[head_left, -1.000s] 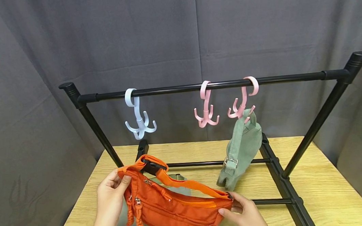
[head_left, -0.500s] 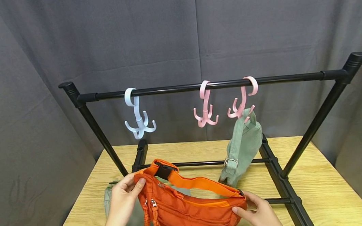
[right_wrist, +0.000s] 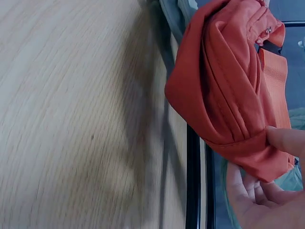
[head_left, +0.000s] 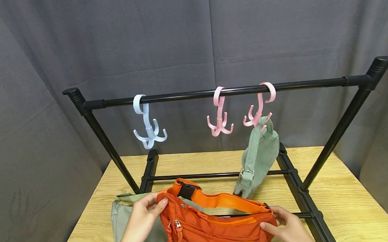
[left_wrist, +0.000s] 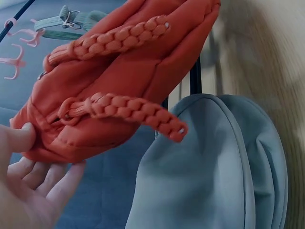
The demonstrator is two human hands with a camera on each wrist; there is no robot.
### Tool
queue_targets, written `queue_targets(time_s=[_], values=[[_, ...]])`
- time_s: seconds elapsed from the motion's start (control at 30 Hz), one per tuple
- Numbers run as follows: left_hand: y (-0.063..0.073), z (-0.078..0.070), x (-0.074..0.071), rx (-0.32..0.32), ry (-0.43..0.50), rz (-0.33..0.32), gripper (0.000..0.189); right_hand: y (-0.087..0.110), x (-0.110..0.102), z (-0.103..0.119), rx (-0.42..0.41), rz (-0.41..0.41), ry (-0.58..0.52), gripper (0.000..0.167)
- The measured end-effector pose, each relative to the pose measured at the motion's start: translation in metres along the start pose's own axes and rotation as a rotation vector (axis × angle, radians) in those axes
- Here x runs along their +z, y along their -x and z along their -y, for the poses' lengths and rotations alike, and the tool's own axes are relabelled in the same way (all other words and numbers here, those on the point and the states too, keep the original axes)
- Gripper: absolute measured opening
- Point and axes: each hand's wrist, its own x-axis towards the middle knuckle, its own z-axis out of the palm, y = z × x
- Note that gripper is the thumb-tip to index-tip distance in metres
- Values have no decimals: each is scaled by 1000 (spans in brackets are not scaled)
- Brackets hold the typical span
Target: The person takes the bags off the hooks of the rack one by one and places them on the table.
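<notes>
Wood table (head_left: 359, 203), black rack (head_left: 179, 97) standing on it. Orange waist bag (head_left: 219, 233) held up at rack's near side, partly covering grey-green bag (head_left: 121, 220). Green bag (head_left: 264, 157) hangs off a pink hook (head_left: 258, 119). Left hand (head_left: 145, 213) closed, thumb and fingers pinching orange bag's left end; right hand (head_left: 287, 225) likewise pinches right end. Blue hook (head_left: 148, 125) on bar.

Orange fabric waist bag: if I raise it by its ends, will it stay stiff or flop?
The orange fabric waist bag will probably sag and fold, since its soft cloth creases in the right wrist view. It looks light: the left hand and right hand pinch only its ends. The braided orange zipper pulls hang loose, so may swing.
</notes>
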Motion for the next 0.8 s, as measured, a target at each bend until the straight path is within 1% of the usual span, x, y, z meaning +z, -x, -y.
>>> queue_targets(time_s=[0.07,0.27,0.43,0.63,0.8], values=[[0,1,2,4,-11,23,19,-1,-3,-2,14,-1,15,53],[-2,7,6,6,22,113,24,-7,-10,-8,42,-8,63,55],[-6,11,11,-18,39,166,27,-12,-15,-15,38,-15,103,58],[-8,16,19,-23,91,215,27,-18,-22,-22,34,-12,174,68],[-10,22,28,-16,94,233,25,-20,-25,-27,18,-21,202,63]])
